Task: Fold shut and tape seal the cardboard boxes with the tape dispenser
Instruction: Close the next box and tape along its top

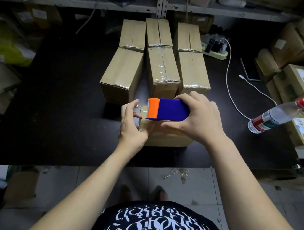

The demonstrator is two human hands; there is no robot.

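above the box [167, 137], right hand [198, 120] grips blue-orange tape dispenser [169, 110]; left hand [132, 125] grips box.

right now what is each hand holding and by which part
The right hand grips the tape dispenser round its blue body. The left hand pinches the tape against the left end of the box.
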